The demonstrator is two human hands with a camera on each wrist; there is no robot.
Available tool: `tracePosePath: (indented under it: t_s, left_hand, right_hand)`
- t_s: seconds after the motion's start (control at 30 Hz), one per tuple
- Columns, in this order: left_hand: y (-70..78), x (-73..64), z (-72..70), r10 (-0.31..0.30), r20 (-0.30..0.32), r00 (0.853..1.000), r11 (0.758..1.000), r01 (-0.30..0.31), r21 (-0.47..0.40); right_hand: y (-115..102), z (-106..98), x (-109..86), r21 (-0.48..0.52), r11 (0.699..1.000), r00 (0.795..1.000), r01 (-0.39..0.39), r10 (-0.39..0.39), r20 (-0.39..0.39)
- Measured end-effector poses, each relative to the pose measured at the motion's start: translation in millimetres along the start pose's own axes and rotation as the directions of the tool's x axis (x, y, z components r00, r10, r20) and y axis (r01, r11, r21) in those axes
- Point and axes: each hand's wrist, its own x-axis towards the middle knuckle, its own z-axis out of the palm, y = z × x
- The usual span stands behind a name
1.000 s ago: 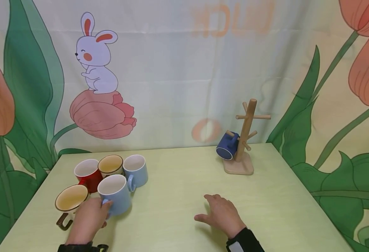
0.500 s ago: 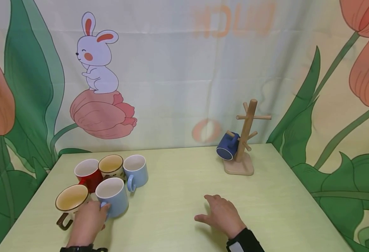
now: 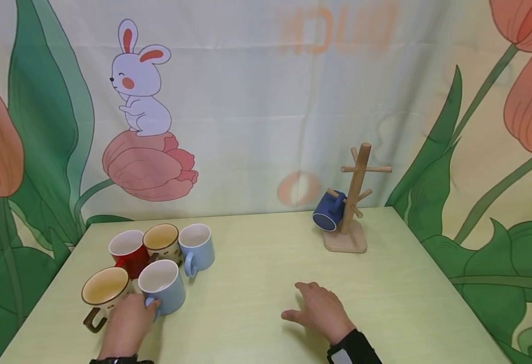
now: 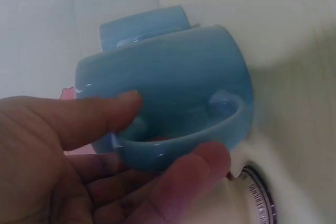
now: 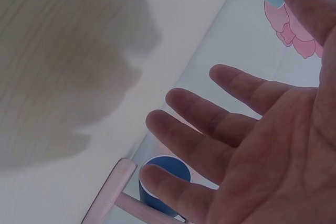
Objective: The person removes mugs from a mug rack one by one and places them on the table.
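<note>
My left hand (image 3: 129, 323) holds the handle of the front light blue mug (image 3: 164, 290); in the left wrist view, the thumb (image 4: 107, 116) lies at one end of the handle (image 4: 173, 148), with fingers beneath it. This mug is upright, just right of a cream mug (image 3: 104, 288) with a brown handle. My right hand (image 3: 318, 313) hovers over the table with fingers spread and relaxed, holding nothing; its palm shows in the right wrist view. Nearest to it is a wooden mug tree (image 3: 356, 197) with a dark blue mug (image 3: 328, 210) hanging tilted on a lower peg.
Behind the front mug stand a red mug (image 3: 134, 260), a second cream mug (image 3: 161, 242) and another light blue mug (image 3: 197, 250), close together. The pale table (image 3: 247, 263) ends at a printed cloth backdrop (image 3: 247, 126) with a rabbit and tulips.
The front light blue mug has shifted slightly left and toward me with my left hand on its handle, away from the back mugs. My right hand has stayed in place.
</note>
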Motion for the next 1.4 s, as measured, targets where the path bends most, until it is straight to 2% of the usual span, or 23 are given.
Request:
tracePosePath:
  t_s: [0.2, 0.43, 0.57, 0.73, 0.87, 1.07, 1.2, 1.27, 1.4]
  left_hand:
    - [6.1, -1.2, -5.6, -0.039, -0.034, 0.999, 0.999, 0.039, 0.001]
    - [14.3, -10.2, -12.4, -0.033, -0.139, 0.99, 0.999, 0.032, -0.012]
    - [24.4, -12.2, -16.1, -0.05, -0.124, 0.991, 0.999, 0.052, 0.013]
    - [37.1, -14.8, -15.4, -0.021, -0.105, 0.994, 0.996, 0.03, 0.081]
    - [47.8, -16.4, -10.3, 0.012, -0.073, 0.997, 0.991, -0.002, 0.137]
    - [63.3, -12.7, 6.1, 0.098, -0.044, 0.994, 0.985, -0.091, 0.146]
    - [71.2, -8.9, 19.4, 0.184, -0.072, 0.98, 0.975, -0.173, 0.139]
    - [74.5, -6.7, 25.5, 0.231, -0.093, 0.969, 0.965, -0.215, 0.149]
    - [81.0, -1.9, 34.8, 0.271, -0.078, 0.959, 0.951, -0.255, 0.177]
  right_hand:
    - [0.8, 0.2, -0.2, -0.002, 1.0, 1.0, 0.0, 0.0, 0.006]
    - [3.8, 1.5, -0.5, -0.008, 1.0, 1.0, 0.009, -0.009, -0.012]
    - [5.6, 1.5, 0.1, -0.004, 1.0, 1.0, 0.007, -0.007, -0.021]
    - [6.5, -0.1, 2.1, -0.002, 1.0, 1.0, -0.007, 0.007, -0.012]
    - [6.5, -2.8, 1.6, -0.019, 1.0, 1.0, -0.007, 0.007, -0.031]
    - [9.8, -5.3, 3.6, -0.021, 1.0, 0.999, -0.023, 0.022, -0.032]
    - [13.9, -6.9, 7.7, -0.024, 0.998, 0.998, -0.058, 0.058, 0.002]
    - [16.0, -8.0, 9.6, -0.024, 0.997, 0.997, -0.076, 0.077, 0.016]
    - [21.0, -10.6, 12.2, -0.021, 0.994, 0.994, -0.104, 0.104, 0.016]
